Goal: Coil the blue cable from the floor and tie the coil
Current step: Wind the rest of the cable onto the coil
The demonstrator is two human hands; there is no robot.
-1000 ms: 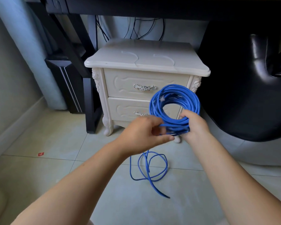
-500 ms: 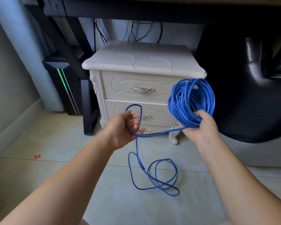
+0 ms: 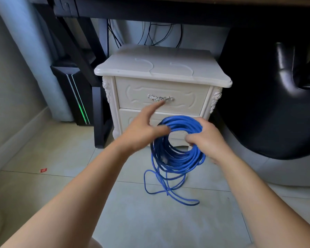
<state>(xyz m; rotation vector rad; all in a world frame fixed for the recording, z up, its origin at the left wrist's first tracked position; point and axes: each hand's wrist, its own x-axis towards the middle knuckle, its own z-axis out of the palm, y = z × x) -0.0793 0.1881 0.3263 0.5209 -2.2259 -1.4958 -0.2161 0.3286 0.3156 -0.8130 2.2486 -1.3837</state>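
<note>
The right grip (image 3: 204,138) is curled round the blue cable (image 3: 179,158) coil, held before the white nightstand (image 3: 161,72) with loose loops on the floor (image 3: 79,158), while the blurred left grip (image 3: 143,129) touches the coil's top, whether pinching I cannot tell

The blue cable (image 3: 179,158) forms 1 thick, many-looped coil, gripped by the right hand (image 3: 206,138). Its loose tail trails on the floor (image 3: 115,221) beneath that hand.

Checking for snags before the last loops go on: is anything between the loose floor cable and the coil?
Nothing visible. The loose cable lies on the floor tiles below the coil, which the right hand grips.
</note>
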